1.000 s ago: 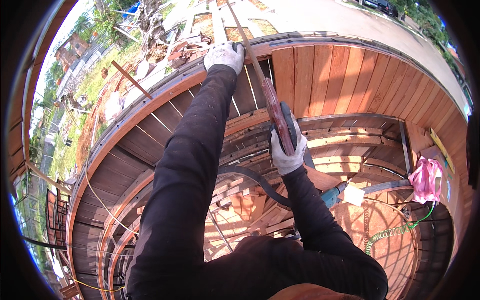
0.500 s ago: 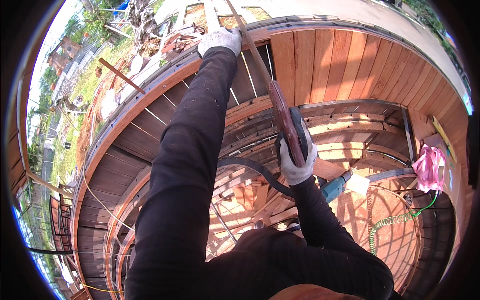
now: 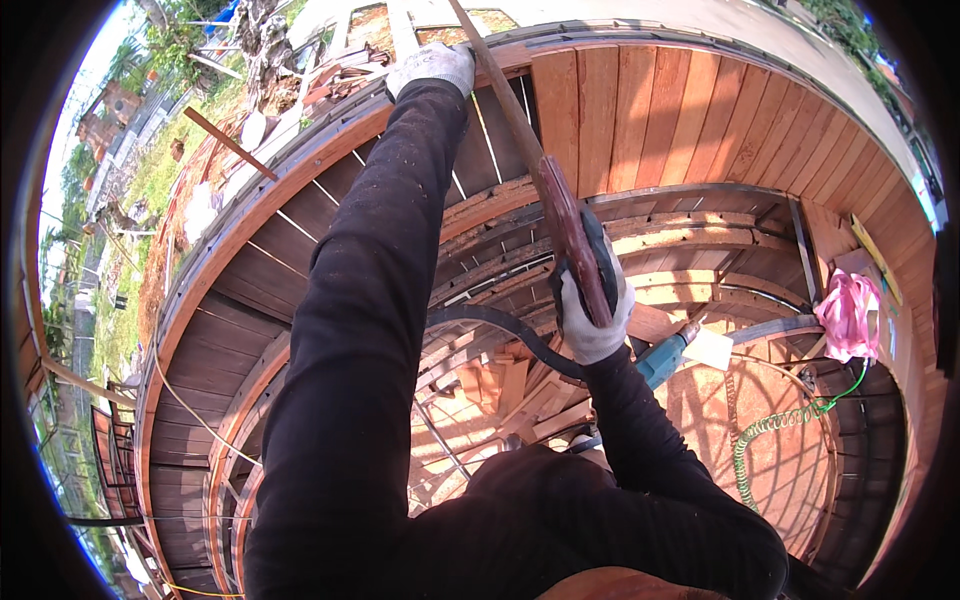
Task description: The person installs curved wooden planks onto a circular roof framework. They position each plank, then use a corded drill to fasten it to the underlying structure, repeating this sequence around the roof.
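Observation:
My right hand, in a white and dark glove, is closed round the reddish-brown handle of what looks like a hand saw, seen almost edge-on. Its long, narrow brown blade runs up and away across the curved wooden rim. Stretched far ahead, my left hand, in a pale glove, grips the top of that rim just left of the blade. Its fingertips are hidden over the far side. Right of the blade, fitted reddish planks line the wall.
A teal power drill lies beyond my right forearm. Farther right are a pink bag and a coiled green hose. Wood offcuts lie below among curved ribs. A thin stick juts from the left rim.
The whole view has shifted slightly, so the rim and planks sit a little farther left and up. Both hands keep their grips; the saw has barely moved.

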`<state>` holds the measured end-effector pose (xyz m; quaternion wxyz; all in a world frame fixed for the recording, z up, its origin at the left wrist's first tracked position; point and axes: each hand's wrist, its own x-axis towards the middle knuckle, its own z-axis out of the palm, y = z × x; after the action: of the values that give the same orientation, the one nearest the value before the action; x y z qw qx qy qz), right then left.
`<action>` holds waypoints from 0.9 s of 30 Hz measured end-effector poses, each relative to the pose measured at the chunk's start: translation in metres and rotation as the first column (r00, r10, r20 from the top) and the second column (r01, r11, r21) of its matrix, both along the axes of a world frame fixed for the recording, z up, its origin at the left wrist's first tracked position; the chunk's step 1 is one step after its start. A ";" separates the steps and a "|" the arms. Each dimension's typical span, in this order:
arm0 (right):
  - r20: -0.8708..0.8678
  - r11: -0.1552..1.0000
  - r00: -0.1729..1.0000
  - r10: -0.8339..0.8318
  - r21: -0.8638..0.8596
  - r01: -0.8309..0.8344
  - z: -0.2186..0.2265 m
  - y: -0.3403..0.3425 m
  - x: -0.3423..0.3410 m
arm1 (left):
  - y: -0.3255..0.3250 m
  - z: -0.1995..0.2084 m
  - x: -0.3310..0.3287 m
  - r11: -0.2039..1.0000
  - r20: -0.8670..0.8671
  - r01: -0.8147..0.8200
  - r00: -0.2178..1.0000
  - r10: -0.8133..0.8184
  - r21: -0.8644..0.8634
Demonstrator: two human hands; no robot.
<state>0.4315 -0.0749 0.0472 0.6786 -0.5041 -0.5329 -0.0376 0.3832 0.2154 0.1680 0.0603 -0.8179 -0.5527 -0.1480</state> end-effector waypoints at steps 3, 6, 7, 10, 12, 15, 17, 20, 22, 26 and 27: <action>-0.065 0.967 0.997 0.029 -0.250 -0.044 -0.003 -0.015 -0.001 | -0.002 0.002 0.002 0.998 0.095 -0.064 0.993 0.064 -0.004; 0.028 0.997 0.998 -0.056 -0.044 0.057 0.005 0.015 -0.001 | -0.002 0.003 -0.001 1.000 -0.086 0.017 0.996 -0.018 -0.004; -0.024 0.997 0.999 -0.026 -0.066 0.024 0.012 0.031 0.002 | -0.004 0.000 -0.001 1.000 0.065 -0.018 0.998 0.018 -0.009; -0.066 0.998 0.998 0.014 -0.060 -0.018 0.014 0.034 0.002 | -0.001 0.003 -0.002 0.998 -0.087 0.055 0.995 -0.053 0.017; -0.069 0.996 0.998 -0.001 -0.087 -0.005 0.003 0.008 -0.003 | -0.001 0.003 -0.001 0.999 -0.060 0.043 0.997 -0.042 0.016; -0.055 0.962 0.998 0.011 -0.272 -0.025 -0.007 -0.017 -0.004 | -0.002 0.004 0.001 0.999 0.049 -0.029 0.998 0.030 -0.022; -0.018 0.992 1.000 -0.013 -0.127 0.011 -0.006 -0.007 -0.001 | -0.004 0.004 0.000 1.000 0.008 0.003 1.000 -0.003 -0.013; -0.050 0.999 0.999 -0.015 -0.053 0.012 0.017 0.042 0.004 | -0.009 0.004 -0.001 0.998 0.158 -0.039 0.986 0.047 -0.055; -0.002 0.995 1.000 -0.015 -0.102 0.015 0.023 0.048 0.001 | -0.009 0.006 -0.003 0.999 0.031 0.025 0.999 -0.024 -0.027; -0.055 0.982 0.998 0.036 -0.183 -0.045 0.000 -0.017 -0.007 | -0.005 0.007 0.000 0.996 0.119 -0.029 0.992 0.039 -0.086; 0.014 0.959 1.000 0.023 -0.283 -0.018 0.001 -0.030 -0.008 | -0.004 0.008 0.000 0.997 0.121 -0.043 0.991 0.051 -0.062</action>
<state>0.4235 -0.1052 0.0487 0.5954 -0.5900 -0.5436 0.0416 0.3837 0.2109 0.1756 0.0055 -0.7954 -0.5787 -0.1801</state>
